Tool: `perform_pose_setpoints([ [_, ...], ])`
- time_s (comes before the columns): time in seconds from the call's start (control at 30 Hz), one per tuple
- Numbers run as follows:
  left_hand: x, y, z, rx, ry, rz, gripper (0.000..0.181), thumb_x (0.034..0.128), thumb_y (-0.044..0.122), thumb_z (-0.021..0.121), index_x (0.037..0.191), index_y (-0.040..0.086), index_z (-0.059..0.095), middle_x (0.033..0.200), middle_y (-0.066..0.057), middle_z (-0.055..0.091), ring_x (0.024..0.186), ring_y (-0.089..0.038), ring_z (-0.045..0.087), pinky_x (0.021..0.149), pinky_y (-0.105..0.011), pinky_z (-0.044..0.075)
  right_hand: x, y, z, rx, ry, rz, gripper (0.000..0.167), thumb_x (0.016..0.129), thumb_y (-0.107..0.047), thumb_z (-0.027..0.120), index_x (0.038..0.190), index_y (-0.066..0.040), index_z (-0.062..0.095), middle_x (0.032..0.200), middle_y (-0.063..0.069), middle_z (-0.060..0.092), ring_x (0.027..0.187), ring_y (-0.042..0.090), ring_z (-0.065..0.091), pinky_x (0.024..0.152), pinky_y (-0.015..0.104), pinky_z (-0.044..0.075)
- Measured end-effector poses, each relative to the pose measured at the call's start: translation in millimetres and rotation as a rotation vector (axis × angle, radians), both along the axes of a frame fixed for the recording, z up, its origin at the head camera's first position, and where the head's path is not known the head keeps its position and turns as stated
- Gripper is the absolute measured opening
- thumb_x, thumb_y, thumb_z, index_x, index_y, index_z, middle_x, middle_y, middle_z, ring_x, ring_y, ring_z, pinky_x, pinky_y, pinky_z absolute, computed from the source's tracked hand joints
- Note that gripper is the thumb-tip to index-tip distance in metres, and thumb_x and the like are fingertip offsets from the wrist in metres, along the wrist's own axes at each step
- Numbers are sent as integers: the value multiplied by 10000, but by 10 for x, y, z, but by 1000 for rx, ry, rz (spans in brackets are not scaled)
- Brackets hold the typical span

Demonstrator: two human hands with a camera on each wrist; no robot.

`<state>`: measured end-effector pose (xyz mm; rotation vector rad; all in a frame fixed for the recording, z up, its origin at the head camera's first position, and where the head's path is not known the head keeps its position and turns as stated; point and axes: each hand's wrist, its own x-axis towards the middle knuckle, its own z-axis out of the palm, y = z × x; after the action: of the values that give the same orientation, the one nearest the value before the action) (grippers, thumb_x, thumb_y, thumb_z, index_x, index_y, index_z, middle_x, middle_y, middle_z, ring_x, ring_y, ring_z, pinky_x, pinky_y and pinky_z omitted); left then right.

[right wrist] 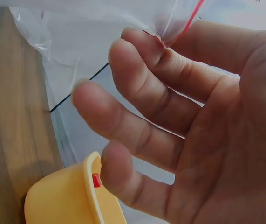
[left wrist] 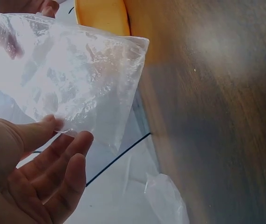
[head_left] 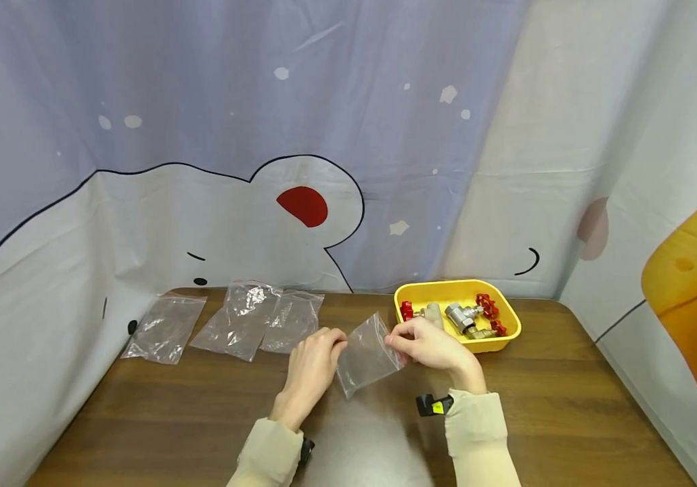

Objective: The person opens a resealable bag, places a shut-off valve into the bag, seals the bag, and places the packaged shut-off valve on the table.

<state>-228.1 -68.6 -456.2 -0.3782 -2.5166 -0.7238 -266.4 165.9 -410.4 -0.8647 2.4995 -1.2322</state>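
A clear zip-lock bag (head_left: 365,356) is held up over the table between my two hands. My right hand (head_left: 432,345) pinches its zip edge between thumb and index finger. In the right wrist view, the bag's red zip strip (right wrist: 191,19) runs into that pinch, while the other fingers (right wrist: 142,135) are spread loosely. My left hand (head_left: 313,365) grips the opposite edge of the bag. The left wrist view has the thumb (left wrist: 37,133) and fingertips at the film (left wrist: 72,84). The bag looks flat, with nothing visible inside.
Behind my right hand stands a yellow tray (head_left: 511,338) holding several valves, among them a metal valve (head_left: 463,316) with a red handwheel (head_left: 487,306). More clear bags lie at the back left, such as a leftmost bag (head_left: 166,328) and a middle bag (head_left: 241,321). A printed curtain (head_left: 233,223) borders the table.
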Motion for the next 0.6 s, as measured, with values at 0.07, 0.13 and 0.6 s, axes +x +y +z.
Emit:
perform_pose_setpoints([
  [0.07,3,-1,5,1,-6,0,54,900,205,718,925,158,725,857,30,682,709,-245,663,543,-390,481,18,-15,-4,-1,2,-1,289,986,-169,594,713,-81,635,601,37,570,532,96,470,489,222,371],
  [0.13,7,1,9,5,-19,2,74,905,221,713,933,153,721,858,25,681,701,-231,659,538,-377,479,42,-27,-10,-1,6,-8,281,983,-166,598,718,-83,637,611,75,587,548,139,509,499,229,390],
  [0.6,182,107,293,139,-91,-15,441,1002,506,479,678,227,587,598,110,493,540,-116,487,508,-309,391,261,-212,129,77,148,-131,281,964,-155,604,692,-85,627,564,-46,526,523,69,479,500,250,407],
])
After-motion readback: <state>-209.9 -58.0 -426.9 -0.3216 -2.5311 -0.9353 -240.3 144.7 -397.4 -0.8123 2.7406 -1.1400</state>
